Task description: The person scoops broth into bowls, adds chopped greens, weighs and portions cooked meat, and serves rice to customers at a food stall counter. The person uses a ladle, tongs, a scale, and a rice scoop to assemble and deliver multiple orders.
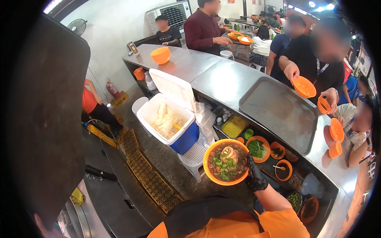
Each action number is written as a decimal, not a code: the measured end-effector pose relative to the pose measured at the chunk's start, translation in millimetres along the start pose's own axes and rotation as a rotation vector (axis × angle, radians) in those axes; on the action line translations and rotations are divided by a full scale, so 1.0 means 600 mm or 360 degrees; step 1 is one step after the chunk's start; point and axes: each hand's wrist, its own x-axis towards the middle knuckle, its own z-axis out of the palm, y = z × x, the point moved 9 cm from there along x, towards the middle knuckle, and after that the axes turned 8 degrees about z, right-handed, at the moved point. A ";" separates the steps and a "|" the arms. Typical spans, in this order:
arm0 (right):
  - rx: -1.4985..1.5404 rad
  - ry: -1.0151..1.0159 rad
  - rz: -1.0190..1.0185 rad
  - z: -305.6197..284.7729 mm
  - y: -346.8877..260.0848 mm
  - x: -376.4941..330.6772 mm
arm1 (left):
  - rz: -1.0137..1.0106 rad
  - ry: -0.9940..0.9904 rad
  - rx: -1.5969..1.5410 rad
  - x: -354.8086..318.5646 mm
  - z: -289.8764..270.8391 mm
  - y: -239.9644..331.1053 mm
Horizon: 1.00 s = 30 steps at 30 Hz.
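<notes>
My right hand point(256, 173), in a black glove, grips the right rim of an orange bowl point(206, 168). The bowl is full of brown soup point(220, 174) topped with chopped green onion and a pale piece that could be egg or meat. It is held up over the gap beside the counter's inner shelf. My left hand does not show. Nearest to the right hand on the shelf are an orange bowl of green leaves point(258, 148) and an orange bowl of dark sauce point(281, 174) with a white spoon.
A blue and white cooler point(186, 137) of rice, lid up, stands on a grey stool. A tray point(274, 115) lies on the steel counter point(190, 65). Across it a person holds two orange bowls point(304, 86). Yellow crates point(141, 164) line the floor at left.
</notes>
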 end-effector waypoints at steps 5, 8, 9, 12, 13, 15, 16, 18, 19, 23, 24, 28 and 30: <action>-0.0024 0.0082 -0.0055 -0.028 -0.010 -0.004 | -0.0039 0.0025 -0.0049 -0.017 0.015 0.009; 0.0046 -0.0040 -0.0109 -0.020 -0.016 -0.008 | -0.0064 0.0055 -0.0056 -0.022 0.009 0.009; 0.0066 -0.0072 -0.0089 -0.018 -0.015 -0.009 | -0.0072 0.0073 -0.0055 -0.023 0.006 0.010; 0.0095 -0.0131 -0.0100 -0.011 -0.020 -0.014 | -0.0102 0.0115 -0.0047 -0.027 0.001 0.015; 0.0093 -0.0123 -0.0093 -0.012 -0.022 -0.016 | -0.0121 0.0134 -0.0043 -0.028 0.001 0.016; 0.0091 -0.0094 -0.0076 -0.014 -0.022 -0.017 | -0.0161 0.0180 -0.0022 -0.031 -0.002 0.017; 0.0092 -0.0075 -0.0064 -0.015 -0.022 -0.018 | -0.0183 0.0215 -0.0001 -0.030 -0.005 0.014; 0.0115 -0.0090 -0.0074 -0.012 -0.024 -0.019 | -0.0276 0.0321 0.0086 -0.026 -0.022 -0.004; 0.0135 -0.0124 -0.0095 -0.009 -0.027 -0.021 | -0.0273 0.0316 0.0087 -0.019 -0.024 -0.016; 0.0084 -0.0096 -0.0147 -0.004 -0.037 -0.029 | -0.0125 0.0140 -0.0121 0.036 0.012 -0.073; 0.0102 -0.0122 -0.0143 0.000 -0.040 -0.032 | 0.0010 -0.0006 -0.0137 0.050 0.051 -0.081; 0.0075 -0.0140 -0.0163 0.012 -0.049 -0.039 | 0.0891 -0.0491 0.0050 0.031 0.240 -0.004; -0.0005 -0.0203 -0.0237 0.025 -0.057 -0.039 | 0.0370 -0.0636 -0.0616 0.016 0.365 0.004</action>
